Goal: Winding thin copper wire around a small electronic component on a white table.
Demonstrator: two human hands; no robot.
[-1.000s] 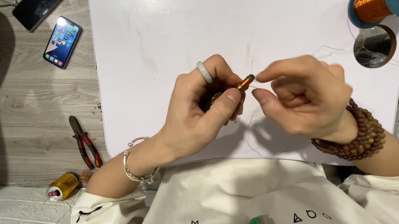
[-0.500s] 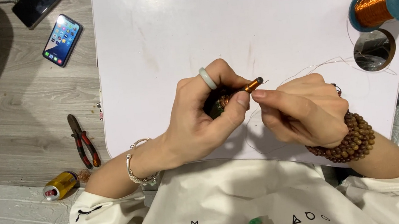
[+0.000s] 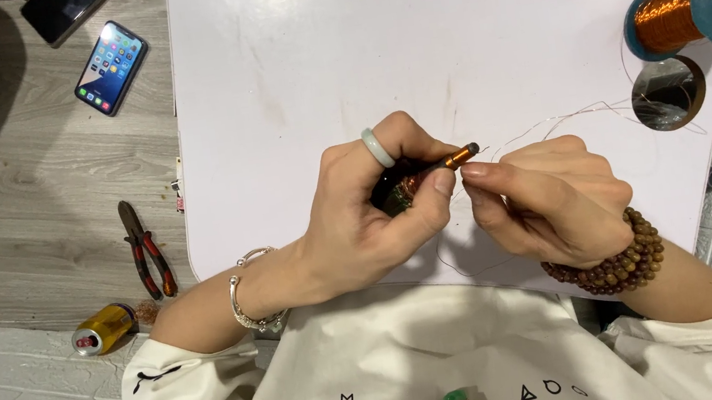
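— What did the hands hold?
— At frame centre the left hand (image 3: 367, 217) gripped a small copper-wound coil (image 3: 436, 168); the right hand (image 3: 548, 198) pinched thin wire (image 3: 565, 119) beside it.
— Around them?
— A white lap desk (image 3: 292, 62), a copper wire spool (image 3: 688, 8) upper right, pliers (image 3: 147, 260) and a can (image 3: 103, 328) lower left, and a phone (image 3: 110, 66) upper left.
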